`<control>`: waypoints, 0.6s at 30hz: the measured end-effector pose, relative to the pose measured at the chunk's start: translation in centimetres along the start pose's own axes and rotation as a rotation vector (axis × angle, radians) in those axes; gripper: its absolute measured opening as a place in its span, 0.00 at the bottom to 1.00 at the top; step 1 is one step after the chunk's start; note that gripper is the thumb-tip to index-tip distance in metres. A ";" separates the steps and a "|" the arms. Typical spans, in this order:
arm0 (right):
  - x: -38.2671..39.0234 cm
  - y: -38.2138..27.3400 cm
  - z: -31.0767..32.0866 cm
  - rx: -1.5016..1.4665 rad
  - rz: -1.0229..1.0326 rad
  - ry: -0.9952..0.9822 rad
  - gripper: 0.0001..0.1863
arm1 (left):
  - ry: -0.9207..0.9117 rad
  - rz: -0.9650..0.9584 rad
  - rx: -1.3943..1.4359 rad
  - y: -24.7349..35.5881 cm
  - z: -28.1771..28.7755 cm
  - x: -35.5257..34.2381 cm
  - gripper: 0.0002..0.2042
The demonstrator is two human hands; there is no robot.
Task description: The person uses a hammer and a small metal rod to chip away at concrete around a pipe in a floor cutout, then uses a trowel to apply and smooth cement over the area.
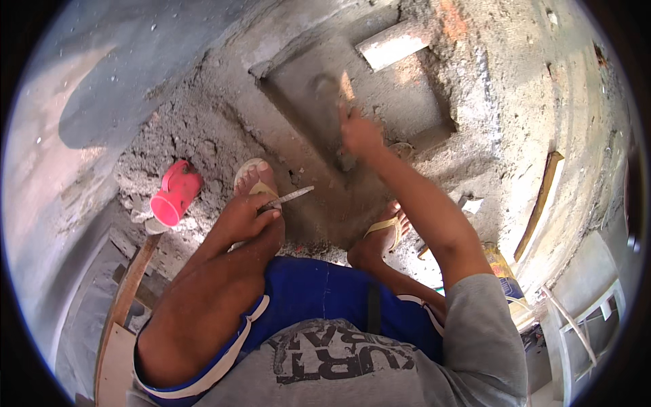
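Resting by my left knee, my left hand is closed round a thin, pale, pointed strip that looks like a flat stick or narrow blade; its kind is unclear. My right hand reaches out over a squarish recess of grey cement. Its forefinger points forward and the other fingers curl in. Just past the fingertips lies a narrow pale patch; whether the hand holds it I cannot make out. Beside it is a rounded dark mark in the cement.
A red plastic mug lies tipped on the rubble at left. A bright rectangular piece sits at the recess's far side. At right are a wooden strip and a yellow bag. My sandalled feet flank the near corner.
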State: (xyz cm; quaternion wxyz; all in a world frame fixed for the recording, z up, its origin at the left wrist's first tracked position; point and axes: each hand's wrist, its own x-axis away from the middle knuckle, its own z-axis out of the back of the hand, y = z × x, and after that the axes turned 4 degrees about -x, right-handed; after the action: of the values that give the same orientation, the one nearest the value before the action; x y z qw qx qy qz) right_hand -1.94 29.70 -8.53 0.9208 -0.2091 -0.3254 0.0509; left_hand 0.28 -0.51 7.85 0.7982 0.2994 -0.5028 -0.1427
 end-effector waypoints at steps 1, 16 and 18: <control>0.9 0.5 -0.9 0.008 -0.014 0.012 0.33 | -0.001 -0.019 -0.005 0.3 0.4 -0.4 0.12; 9.9 2.9 -2.1 -0.120 -0.020 -0.203 0.35 | 0.016 0.063 0.014 0.2 0.2 0.1 0.13; 10.8 1.9 1.5 -0.363 -0.055 -0.210 0.32 | 0.054 0.069 -0.024 -0.2 0.1 0.4 0.13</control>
State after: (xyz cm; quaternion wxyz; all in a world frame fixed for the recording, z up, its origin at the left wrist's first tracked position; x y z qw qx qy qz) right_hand 5.67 34.44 -2.00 0.8300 -0.3563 -0.4291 -0.0120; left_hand 0.38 -0.94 8.07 0.8195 0.2762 -0.4893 -0.1130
